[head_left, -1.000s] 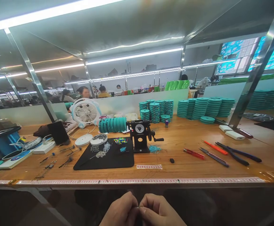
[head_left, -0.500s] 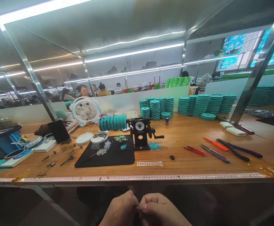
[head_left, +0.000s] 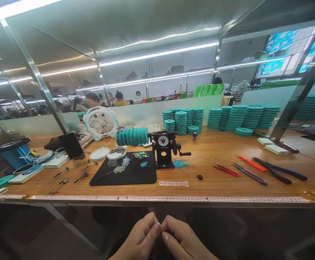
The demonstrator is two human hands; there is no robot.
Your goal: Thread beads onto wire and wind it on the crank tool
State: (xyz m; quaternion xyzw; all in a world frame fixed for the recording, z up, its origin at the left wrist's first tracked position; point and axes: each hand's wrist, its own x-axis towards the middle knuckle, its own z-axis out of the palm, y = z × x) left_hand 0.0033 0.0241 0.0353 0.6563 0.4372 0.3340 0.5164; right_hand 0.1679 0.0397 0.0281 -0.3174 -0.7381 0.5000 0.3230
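Below the front edge of the wooden bench (head_left: 195,191), my left hand (head_left: 143,234) and my right hand (head_left: 180,236) meet with fingertips pinched close together. What they pinch, if anything, is too small to make out. Past the edge lies a black mat (head_left: 136,175) with small metal parts and colourful beads (head_left: 141,155). Beside it stands a black hand-cranked winder (head_left: 164,155) with a dial, teal spools (head_left: 132,136) lined up on its left. Small teal pieces (head_left: 180,164) lie at its base.
On the right are red-handled tool (head_left: 226,170), tweezers (head_left: 249,174), an orange tool (head_left: 252,163) and pliers (head_left: 275,169). Teal spools stand in stacks (head_left: 237,117) behind. A fan (head_left: 102,123), a phone (head_left: 71,145) and a blue wire reel (head_left: 16,155) are on the left. People sit beyond the divider.
The head view has shifted slightly, so the bench appears a little higher and further right. Both hands have turned a little, and their thumbs now show more clearly.
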